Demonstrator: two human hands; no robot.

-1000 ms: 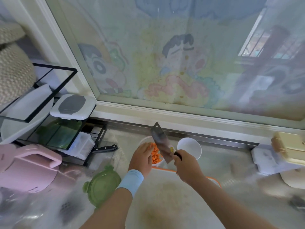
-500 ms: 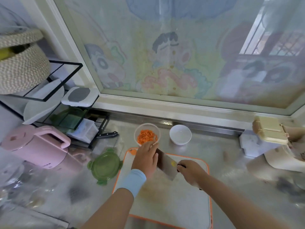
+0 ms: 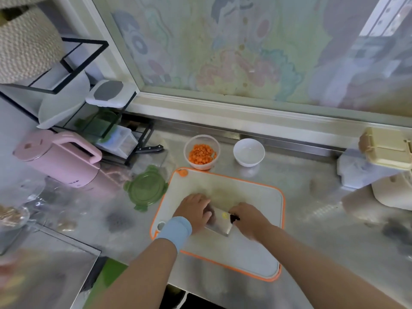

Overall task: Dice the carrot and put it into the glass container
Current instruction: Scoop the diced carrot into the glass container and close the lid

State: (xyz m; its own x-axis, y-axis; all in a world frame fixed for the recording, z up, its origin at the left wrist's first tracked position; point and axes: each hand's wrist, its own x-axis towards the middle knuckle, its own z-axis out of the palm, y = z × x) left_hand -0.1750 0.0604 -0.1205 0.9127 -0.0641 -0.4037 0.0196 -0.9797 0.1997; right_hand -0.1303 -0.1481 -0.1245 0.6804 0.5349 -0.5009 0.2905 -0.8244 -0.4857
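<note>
Green lid [image 3: 146, 188] beside cutting board [image 3: 252, 192], white bowl [image 3: 249, 152] beside glass container [image 3: 201, 167]

1. Just one view: head-worn, wide-angle, up above the near edge of the steel counter [image 3: 312, 230], looking forward and down.
2. Faces the far window [image 3: 245, 52], tipped steeply enough to catch the cutting board [image 3: 256, 197] nearly from overhead.
3. Pretty close in. Both forearms come in from the near edge, with the left hand [image 3: 194, 210], cleaver [image 3: 219, 224] and right hand [image 3: 247, 217] landing just below frame centre.
4. Glass container [image 3: 201, 166] sits just past the board's far edge, still mid-frame.
5. Wide enough to grab the pink kettle [image 3: 58, 161] and black rack [image 3: 84, 40] at left and the beige box [image 3: 385, 148] at the right edge.
6. Lots of bending and blur out toward the edges.
</note>
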